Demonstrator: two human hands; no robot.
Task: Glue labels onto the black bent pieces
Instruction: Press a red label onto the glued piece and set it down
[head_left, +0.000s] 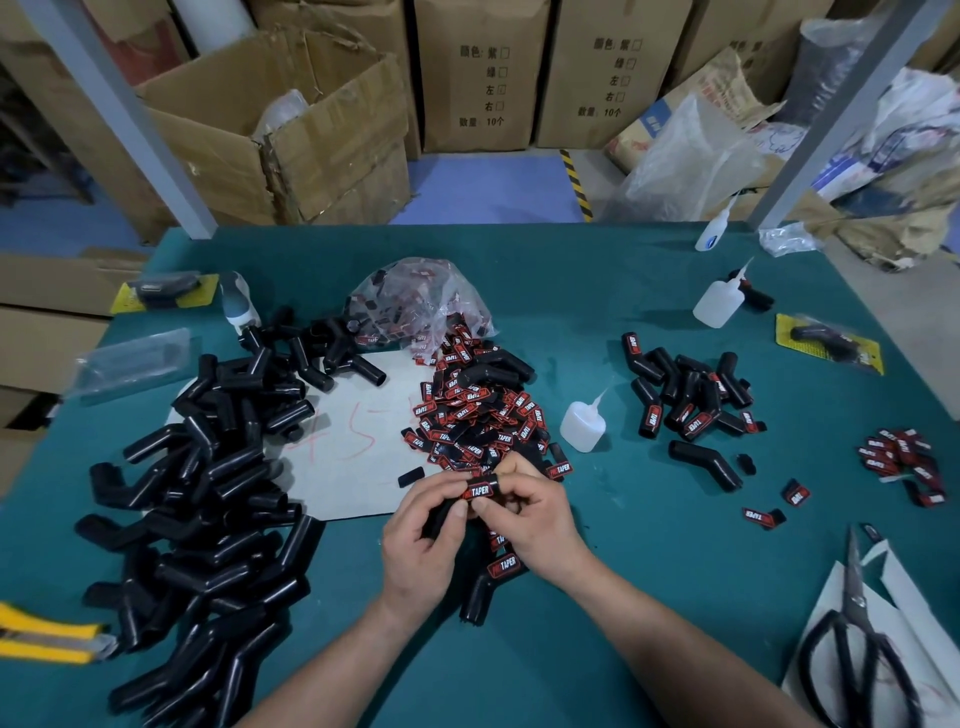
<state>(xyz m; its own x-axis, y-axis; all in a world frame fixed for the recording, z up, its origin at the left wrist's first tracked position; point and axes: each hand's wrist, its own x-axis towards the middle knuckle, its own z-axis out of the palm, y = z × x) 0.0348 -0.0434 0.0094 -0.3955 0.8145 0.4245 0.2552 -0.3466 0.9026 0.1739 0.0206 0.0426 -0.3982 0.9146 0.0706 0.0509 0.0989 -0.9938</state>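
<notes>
Both hands hold one black bent piece (439, 512) above the green table, near its middle front. My left hand (423, 535) grips the piece's lower leg. My right hand (530, 512) pinches its upper end, where a red and black label (479, 491) sits on the piece under my thumbs. A heap of loose labels (478, 415) lies just behind the hands. Unlabelled black bent pieces (208, 493) are piled at the left. Labelled pieces (691, 400) lie at the right. One labelled piece (491, 582) lies under my right wrist.
A glue bottle (584, 423) stands right of the label heap, with two more glue bottles (719, 301) further back. Scissors (857, 639) lie on white paper at the front right. A yellow knife (49, 639) is at the left edge. Cardboard boxes (280, 130) stand behind the table.
</notes>
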